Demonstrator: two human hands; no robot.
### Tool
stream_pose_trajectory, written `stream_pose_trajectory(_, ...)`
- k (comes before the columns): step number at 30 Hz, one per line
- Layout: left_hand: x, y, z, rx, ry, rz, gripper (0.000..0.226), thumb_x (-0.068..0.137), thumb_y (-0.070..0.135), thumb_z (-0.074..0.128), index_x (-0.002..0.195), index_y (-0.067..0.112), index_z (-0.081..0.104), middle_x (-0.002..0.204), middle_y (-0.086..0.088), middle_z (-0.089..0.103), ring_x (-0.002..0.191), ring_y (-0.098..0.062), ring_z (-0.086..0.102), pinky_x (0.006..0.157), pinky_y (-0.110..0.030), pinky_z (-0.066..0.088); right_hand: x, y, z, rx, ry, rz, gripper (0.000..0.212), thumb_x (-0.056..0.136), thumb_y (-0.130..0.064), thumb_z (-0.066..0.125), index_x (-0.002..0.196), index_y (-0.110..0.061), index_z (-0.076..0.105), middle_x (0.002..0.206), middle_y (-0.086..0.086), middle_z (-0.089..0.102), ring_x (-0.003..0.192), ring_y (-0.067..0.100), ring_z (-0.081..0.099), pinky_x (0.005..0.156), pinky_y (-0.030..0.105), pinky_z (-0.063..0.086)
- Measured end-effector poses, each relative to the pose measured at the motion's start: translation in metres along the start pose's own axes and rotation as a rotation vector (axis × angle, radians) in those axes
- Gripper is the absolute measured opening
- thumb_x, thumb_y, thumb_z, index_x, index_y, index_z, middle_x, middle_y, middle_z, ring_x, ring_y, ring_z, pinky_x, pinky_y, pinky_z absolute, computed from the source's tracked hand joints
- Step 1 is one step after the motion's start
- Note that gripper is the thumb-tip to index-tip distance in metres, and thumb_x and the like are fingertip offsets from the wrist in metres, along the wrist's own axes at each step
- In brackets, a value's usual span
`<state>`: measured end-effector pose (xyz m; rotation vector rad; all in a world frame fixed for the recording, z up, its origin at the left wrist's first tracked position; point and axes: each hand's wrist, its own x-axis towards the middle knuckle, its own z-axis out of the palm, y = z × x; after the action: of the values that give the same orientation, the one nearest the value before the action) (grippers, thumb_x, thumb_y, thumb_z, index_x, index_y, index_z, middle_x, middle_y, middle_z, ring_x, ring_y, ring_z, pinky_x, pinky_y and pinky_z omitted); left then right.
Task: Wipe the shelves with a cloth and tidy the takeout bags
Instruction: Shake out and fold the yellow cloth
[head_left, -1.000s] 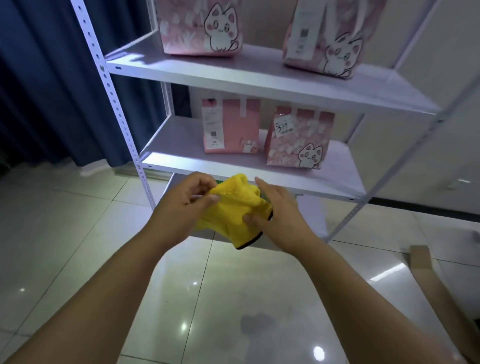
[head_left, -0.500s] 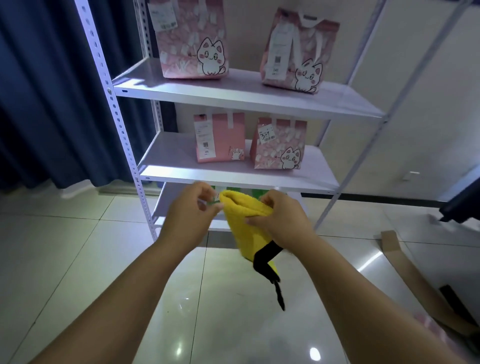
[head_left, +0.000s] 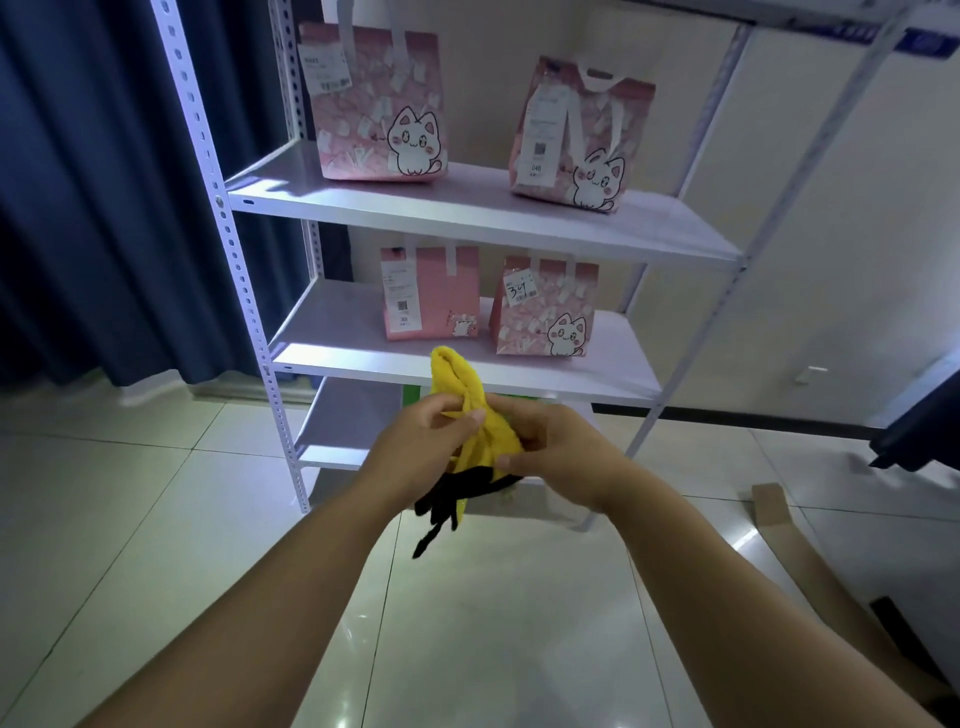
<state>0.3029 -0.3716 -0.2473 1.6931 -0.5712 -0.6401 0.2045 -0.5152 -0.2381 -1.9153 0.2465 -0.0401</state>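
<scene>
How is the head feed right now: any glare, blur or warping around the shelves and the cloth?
Head view: the wide lens splays the shelf uprights; lights glare in spots on the glossy floor; the yellow cloth, gripped by left hand and right hand, is fairly sharp; small print on the takeout bags is unreadable.

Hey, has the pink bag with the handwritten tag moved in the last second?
No. The tagged bag stands where it did on the middle shelf, right of the plainer bag; only the camera shifted.

The middle shelf (head_left: 332, 325) lies bare at left; pink bags (head_left: 431, 296) crowd its centre
</scene>
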Motion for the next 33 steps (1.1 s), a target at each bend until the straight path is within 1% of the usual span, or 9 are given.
stream_pose_trajectory(5,0.010,0.020,0.016,-0.032,0.036,0.084,0.019,0.080,0.010,0.067,0.091,0.026,0.064,0.090,-0.004,0.072,0.085,-0.024,0.068,0.083,-0.048,0.054,0.000,-0.012,-0.024,-0.074,0.097,-0.050,0.066,0.082,0.014,0.051,0.121,-0.038,0.056,0.109,0.022,0.066,0.104,0.043,0.058,0.094,0.058,0.044)
stream_pose_trajectory(8,0.021,0.030,0.017,0.038,0.106,0.095,0.027,0.080,-0.003,0.058,0.099,0.014,0.068,0.084,-0.001,0.070,0.076,-0.017,0.065,0.072,-0.033,0.055,-0.004,-0.023,-0.044,-0.219,0.183,-0.057,0.061,0.085,0.008,0.052,0.112,-0.047,0.057,0.100,0.032,0.063,0.095,0.049,0.057,0.090,0.060,0.045)
stream_pose_trajectory(11,0.034,0.036,0.012,0.258,0.187,0.123,0.025,0.082,0.001,0.055,0.100,0.015,0.066,0.089,-0.001,0.065,0.080,-0.017,0.060,0.066,-0.027,0.046,-0.004,-0.025,-0.066,-0.473,0.294,0.015,0.044,0.089,-0.002,0.051,0.126,-0.027,0.055,0.105,0.010,0.067,0.087,0.024,0.059,0.079,0.038,0.050)
stream_pose_trajectory(13,0.042,0.035,0.004,0.403,0.233,0.152,0.023,0.086,0.003,0.051,0.099,0.019,0.060,0.092,0.000,0.060,0.075,-0.017,0.055,0.057,-0.026,0.039,-0.002,-0.023,-0.079,-0.626,0.360,0.104,0.039,0.091,-0.005,0.046,0.127,-0.017,0.052,0.114,0.009,0.062,0.090,0.024,0.059,0.074,0.032,0.048)
stream_pose_trajectory(18,0.057,0.035,-0.025,0.682,0.291,0.216,0.022,0.092,0.004,0.038,0.101,0.021,0.049,0.098,-0.006,0.057,0.065,-0.019,0.050,0.051,-0.029,0.039,-0.003,-0.023,-0.107,-0.734,0.519,0.210,0.040,0.089,0.001,0.037,0.116,-0.016,0.061,0.104,0.012,0.061,0.084,0.027,0.057,0.068,0.035,0.052)
stream_pose_trajectory(21,0.061,0.043,-0.044,0.674,0.242,0.276,0.013,0.093,0.017,0.050,0.103,0.024,0.052,0.098,-0.001,0.056,0.072,-0.016,0.052,0.056,-0.027,0.039,-0.005,-0.025,-0.124,-0.787,0.585,0.167,0.036,0.090,-0.001,0.042,0.113,-0.015,0.065,0.108,0.013,0.064,0.091,0.029,0.058,0.072,0.032,0.046)
stream_pose_trajectory(25,0.060,0.063,-0.059,0.582,0.135,0.318,0.029,0.078,0.025,0.073,0.102,0.030,0.059,0.088,0.002,0.060,0.080,-0.010,0.055,0.064,-0.022,0.042,-0.009,-0.036,-0.142,-0.792,0.686,0.069,0.036,0.088,0.001,0.043,0.108,-0.015,0.068,0.101,0.013,0.067,0.087,0.028,0.057,0.072,0.030,0.043)
stream_pose_trajectory(28,0.060,0.078,-0.063,0.676,0.124,0.310,0.033,0.070,0.024,0.080,0.099,0.027,0.066,0.090,0.004,0.064,0.084,-0.013,0.058,0.071,-0.030,0.051,-0.011,-0.049,-0.153,-0.820,0.720,0.016,0.031,0.089,0.000,0.048,0.105,-0.015,0.070,0.098,0.011,0.068,0.080,0.022,0.052,0.069,0.027,0.038)
stream_pose_trajectory(33,0.063,0.102,-0.072,0.945,0.072,0.288,0.026,0.071,0.021,0.078,0.096,0.022,0.072,0.090,0.003,0.067,0.087,-0.013,0.058,0.073,-0.027,0.045,-0.015,-0.073,-0.165,-0.874,0.653,-0.005,0.034,0.085,0.005,0.050,0.101,-0.016,0.071,0.099,0.006,0.067,0.078,0.019,0.053,0.068,0.028,0.044)
